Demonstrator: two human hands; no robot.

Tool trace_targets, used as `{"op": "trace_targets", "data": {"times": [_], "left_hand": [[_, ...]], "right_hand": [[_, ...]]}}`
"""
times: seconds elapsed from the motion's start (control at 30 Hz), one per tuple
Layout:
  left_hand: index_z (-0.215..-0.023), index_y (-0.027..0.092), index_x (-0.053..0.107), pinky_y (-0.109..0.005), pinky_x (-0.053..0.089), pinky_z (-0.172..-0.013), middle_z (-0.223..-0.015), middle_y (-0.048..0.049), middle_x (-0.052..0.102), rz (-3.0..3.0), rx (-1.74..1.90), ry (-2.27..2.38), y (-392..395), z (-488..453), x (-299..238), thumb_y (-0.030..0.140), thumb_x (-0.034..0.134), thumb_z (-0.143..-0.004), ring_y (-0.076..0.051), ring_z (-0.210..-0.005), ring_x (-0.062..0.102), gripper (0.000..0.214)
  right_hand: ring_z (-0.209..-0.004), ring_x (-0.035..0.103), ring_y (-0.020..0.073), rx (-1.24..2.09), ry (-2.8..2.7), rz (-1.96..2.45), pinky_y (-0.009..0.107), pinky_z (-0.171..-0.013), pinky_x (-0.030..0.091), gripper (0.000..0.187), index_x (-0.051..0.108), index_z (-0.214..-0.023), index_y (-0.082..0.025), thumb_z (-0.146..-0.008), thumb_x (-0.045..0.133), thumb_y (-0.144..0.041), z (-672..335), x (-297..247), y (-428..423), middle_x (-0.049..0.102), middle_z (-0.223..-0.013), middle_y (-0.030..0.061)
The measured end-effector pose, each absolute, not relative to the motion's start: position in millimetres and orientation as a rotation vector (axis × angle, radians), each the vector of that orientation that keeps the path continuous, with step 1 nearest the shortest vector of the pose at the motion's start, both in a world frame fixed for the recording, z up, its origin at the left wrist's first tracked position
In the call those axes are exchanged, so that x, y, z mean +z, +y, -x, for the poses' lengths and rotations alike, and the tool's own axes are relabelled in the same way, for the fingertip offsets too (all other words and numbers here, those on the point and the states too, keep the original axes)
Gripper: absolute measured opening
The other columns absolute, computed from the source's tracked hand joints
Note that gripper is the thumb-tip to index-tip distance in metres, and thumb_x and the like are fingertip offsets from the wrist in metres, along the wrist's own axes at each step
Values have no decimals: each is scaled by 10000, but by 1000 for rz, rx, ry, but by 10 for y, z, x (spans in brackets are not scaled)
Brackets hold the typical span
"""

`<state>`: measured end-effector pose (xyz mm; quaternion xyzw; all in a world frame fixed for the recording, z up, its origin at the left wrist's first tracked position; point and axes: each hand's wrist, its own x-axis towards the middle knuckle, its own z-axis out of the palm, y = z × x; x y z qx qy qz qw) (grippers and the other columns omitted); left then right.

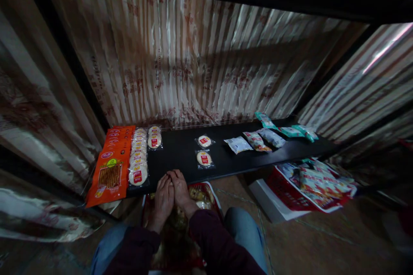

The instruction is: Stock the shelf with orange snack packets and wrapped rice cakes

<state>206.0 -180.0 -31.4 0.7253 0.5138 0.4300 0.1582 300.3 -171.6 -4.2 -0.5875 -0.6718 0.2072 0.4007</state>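
My left hand [164, 197] and my right hand [180, 187] are side by side at the front edge of the black shelf [176, 150]. The fingers of both are curled and pressed together; whatever lies under them is hidden. Left of my hands, a stack of round white packaged cakes [138, 159] overlaps in a row, with a shorter stack of the same cakes [155, 137] behind it. Two more wrapped cakes, a rear one [204, 141] and a front one [204, 158], lie to the right. Below my forearms is a red box with a white rim [217, 197], holding dim, wrapped items.
An orange snack bag [111, 165] lies at the shelf's left end. Toward the right are a white packet [238, 145], a red-and-white packet [256, 141] and teal packets [298, 132]. A red box [280, 187] full of packets stands on the floor. Dark posts and striped sheeting [193, 60] surround the shelf.
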Motion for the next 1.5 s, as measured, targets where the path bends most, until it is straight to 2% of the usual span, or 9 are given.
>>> {"op": "trace_targets", "data": {"times": [0.23, 0.37, 0.53, 0.67, 0.77, 0.93, 1.07, 1.37, 1.5], "left_hand": [[-1180, 102, 577, -483, 382, -1067, -1292, -166, 558, -2083, 1136, 1442, -2417, -2024, -591, 256, 290, -905, -239, -1285, 439, 425], [-1152, 125, 604, -482, 411, -1044, -1224, -150, 614, -2131, 978, 1381, -2725, -2032, -734, 261, 334, -883, -242, -1197, 531, 405], [-1202, 138, 586, -416, 419, -1049, -1259, -125, 602, -2184, 760, 1278, -3094, -2091, -696, 288, 305, -905, -215, -1220, 516, 435], [-1252, 163, 551, -434, 384, -1072, -1307, -100, 572, -2228, 607, 1246, -3299, -2093, -654, 306, 365, -890, -219, -1305, 424, 432], [-1283, 136, 520, -452, 359, -1085, -1363, -116, 516, -2240, 515, 1239, -3366, -2084, -670, 265, 422, -844, -238, -1355, 345, 468], [-1316, 119, 479, -451, 332, -1104, -1398, -121, 477, -2210, 533, 1255, -3399, -2079, -686, 217, 438, -816, -235, -1381, 292, 511], [-1334, 141, 459, -429, 317, -1115, -1412, -95, 465, -2177, 606, 1250, -3396, -2073, -698, 189, 429, -814, -210, -1389, 275, 523], [-1246, 140, 539, -478, 344, -1083, -1282, -137, 574, -2054, 731, 1488, -3356, -2068, -817, 167, 459, -768, -255, -1266, 452, 486], [-1240, 134, 536, -484, 358, -1067, -1282, -146, 567, -2025, 732, 1494, -3445, -2067, -824, 167, 453, -769, -260, -1224, 483, 479]], "right_hand": [[-1263, 411, 177, 558, -1840, 1572, 340, -1064, 361, 454, 550, -1255, -219, -839, 404, -111, -3080, -97, -2388, 468, -1374, 71], [-1281, 383, 218, 548, -1959, 1660, 387, -1088, 304, 417, 578, -1232, -183, -838, 443, -158, -3203, -135, -2772, 495, -1367, 108], [-1380, 220, 304, 352, -1859, 1942, 484, -1093, 217, 547, 514, -1299, -193, -753, 536, -197, -3372, -316, -3193, 307, -1500, 118], [-1388, 164, 372, 227, -1503, 2167, 538, -1060, 236, 629, 420, -1354, -74, -753, 513, -239, -3486, -536, -3353, 201, -1518, 210], [-1363, 238, 371, 284, -1375, 2125, 518, -1064, 253, 612, 417, -1331, -12, -758, 473, -219, -3539, -652, -3374, 294, -1463, 251], [-1302, 365, 334, 408, -1392, 2002, 498, -1070, 272, 561, 463, -1310, -69, -769, 470, -216, -3576, -732, -3366, 460, -1358, 215], [-1302, 375, 306, 457, -1408, 1920, 481, -1079, 291, 567, 466, -1311, -81, -767, 488, -239, -3564, -772, -3363, 473, -1357, 195], [-1376, 293, 267, 597, -1431, 1685, 456, -1098, 303, 618, 430, -1339, -72, -727, 449, -157, -3467, -825, -3303, 350, -1454, 179], [-1319, 386, 246, 591, -1289, 1658, 427, -1079, 342, 506, 534, -1247, -133, -747, 471, -177, -3458, -745, -3307, 415, -1407, 145]]}}
